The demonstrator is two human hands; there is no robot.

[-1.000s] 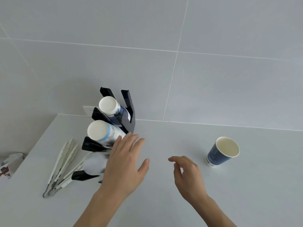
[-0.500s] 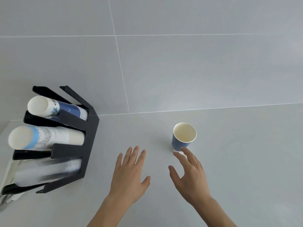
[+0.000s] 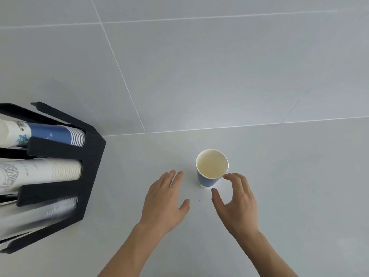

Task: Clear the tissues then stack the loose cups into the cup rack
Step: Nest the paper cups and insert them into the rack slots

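- Head view: the right hand [image 3: 237, 200] has closed in on the blue cup [image 3: 209, 172] since half a second ago; it is open and curled, forefinger at the rim and thumb beside the base, holding nothing yet.
- The left hand [image 3: 165, 202] has drifted from the rack side towards the cup and lies flat, open and empty just left of it.
- That suggests the pick-up of the loose cup is starting.
- The cup stands upright on the counter [image 3: 279, 196], well right of the cup rack [image 3: 91, 168].
- The rack is cut off left of the cup; its bottom sleeve is blurred. No tissues show.
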